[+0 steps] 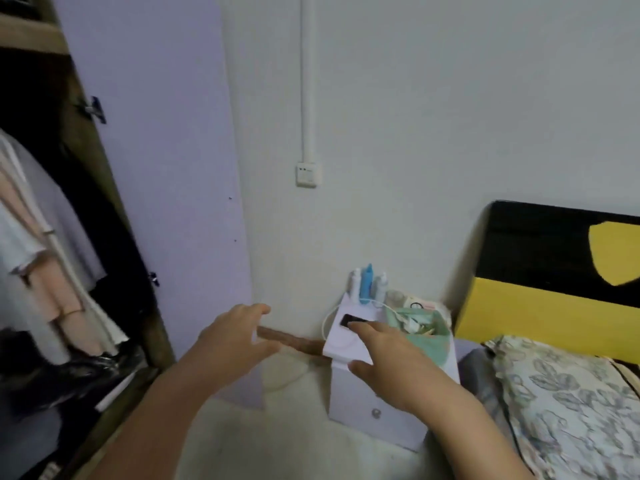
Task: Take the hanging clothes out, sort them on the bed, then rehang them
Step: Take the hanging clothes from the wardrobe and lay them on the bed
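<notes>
Pale hanging clothes (38, 244), white, grey and peach, hang inside the open wardrobe (104, 188) at the left edge, with dark garments behind them. The bed (568, 400) with a leaf-patterned cover lies at the lower right. My left hand (235, 344) is held out in the middle of the view, fingers apart, holding nothing, to the right of the wardrobe. My right hand (391, 362) is stretched out over the white nightstand, fingers spread and empty. Neither hand touches any clothing.
The lilac wardrobe door (156, 150) stands open toward the wall. A white nightstand (374, 407) between wardrobe and bed carries a black phone (351, 320), bottles (367, 282) and a green bag (426, 334). A black and yellow headboard (554, 282) stands at the right.
</notes>
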`<state>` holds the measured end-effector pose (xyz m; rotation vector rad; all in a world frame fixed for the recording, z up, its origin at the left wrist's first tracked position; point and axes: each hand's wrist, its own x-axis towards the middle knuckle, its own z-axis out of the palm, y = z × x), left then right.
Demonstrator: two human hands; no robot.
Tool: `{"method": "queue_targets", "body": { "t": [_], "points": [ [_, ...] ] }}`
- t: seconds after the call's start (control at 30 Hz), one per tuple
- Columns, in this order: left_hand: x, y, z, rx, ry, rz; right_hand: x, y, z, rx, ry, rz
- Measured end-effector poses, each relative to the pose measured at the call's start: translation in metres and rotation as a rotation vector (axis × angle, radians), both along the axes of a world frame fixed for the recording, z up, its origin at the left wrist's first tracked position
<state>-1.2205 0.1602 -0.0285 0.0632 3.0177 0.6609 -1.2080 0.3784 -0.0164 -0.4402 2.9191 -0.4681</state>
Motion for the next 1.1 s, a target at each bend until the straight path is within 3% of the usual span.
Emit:
{"method": "queue_targets", "body": {
  "t": [0.53, 0.83, 1.1],
  "points": [
    [-0.002, -0.263, 0.039, -0.026, 0.051, 0.343, -0.078, -0.28, 0.019, -0.092, 0.038, 0.396],
    [-0.039, -0.356, 0.056, 0.025, 0.116, 0.448, -0.137, -0.397, 0.031, -0.217, 0.091, 0.595],
    [-0.103, -0.43, 0.084, -0.086, 0.229, 0.613, -0.223, -0.484, 0.067, -0.263, 0.21, 0.751]
  ]
}}
